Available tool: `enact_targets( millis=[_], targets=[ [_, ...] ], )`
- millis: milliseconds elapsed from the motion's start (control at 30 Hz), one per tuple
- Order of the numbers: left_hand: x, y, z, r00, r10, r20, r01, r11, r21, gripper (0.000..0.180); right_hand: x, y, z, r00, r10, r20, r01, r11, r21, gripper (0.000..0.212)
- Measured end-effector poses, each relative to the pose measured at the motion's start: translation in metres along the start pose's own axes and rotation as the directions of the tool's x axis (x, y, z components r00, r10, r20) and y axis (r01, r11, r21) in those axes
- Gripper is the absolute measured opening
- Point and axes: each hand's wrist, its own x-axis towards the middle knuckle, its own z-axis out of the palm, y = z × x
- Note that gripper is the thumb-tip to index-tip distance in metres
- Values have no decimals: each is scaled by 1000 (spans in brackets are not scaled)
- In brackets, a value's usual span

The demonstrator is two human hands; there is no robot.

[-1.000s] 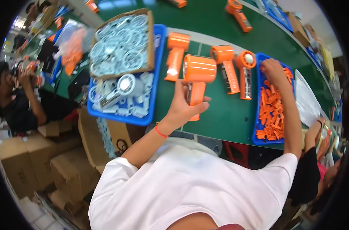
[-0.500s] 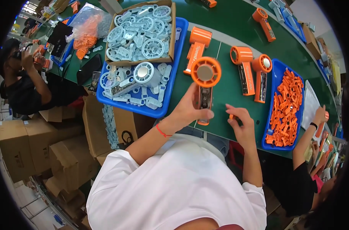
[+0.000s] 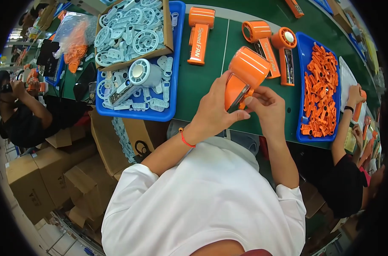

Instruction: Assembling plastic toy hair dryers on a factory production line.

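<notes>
One orange fan (image 3: pixel 250 66), upright half a second ago, is now tilted over the near edge of the green table (image 3: pixel 187 91). Left hand (image 3: pixel 215 106) grips its handle. Right hand (image 3: pixel 269 109), earlier apart, has come in, pinching a small orange piece (image 3: pixel 248 100) at the handle; exact contact hidden. So both hands now work on the same fan.

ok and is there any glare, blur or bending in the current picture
In the head view, pale glare streaks cross the held orange handheld fan; at the head view's left, the cardboard boxes lean, seemingly warped by the fisheye; at the head view's upper left, the background looks soft; and in the head view's corners, the picture goes black.
</notes>
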Motion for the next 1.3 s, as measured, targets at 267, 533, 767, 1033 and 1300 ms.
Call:
enact_targets(
  millis=[267, 533, 767, 1033, 1300],
  targets=[
    [2, -3, 5, 1000, -28, -3, 28, 991, 129, 96, 0, 6, -2, 999, -12, -39, 12, 1000, 2, 30],
    [3, -3, 5, 999, -22, 47, 16, 991, 132, 92, 3, 5, -6, 999, 27, -45, -30, 998, -57, 22],
    [3, -6, 9, 998, 63, 13, -64, 976, 210, 78, 2, 4, -2, 996, 13, -92, -24, 992, -120, 21],
    [11, 8, 1, 961, -160, 224, 201, 964, -172, 70, 10, 15, -18, 980, -127, 151, 126, 992, 13, 52],
    [10, -1, 1, 993, 61, 100, -70, 994, 87, 80, 2, -13, -19, 990, 112, 82, -87, 960, -265, 40]
  ],
)
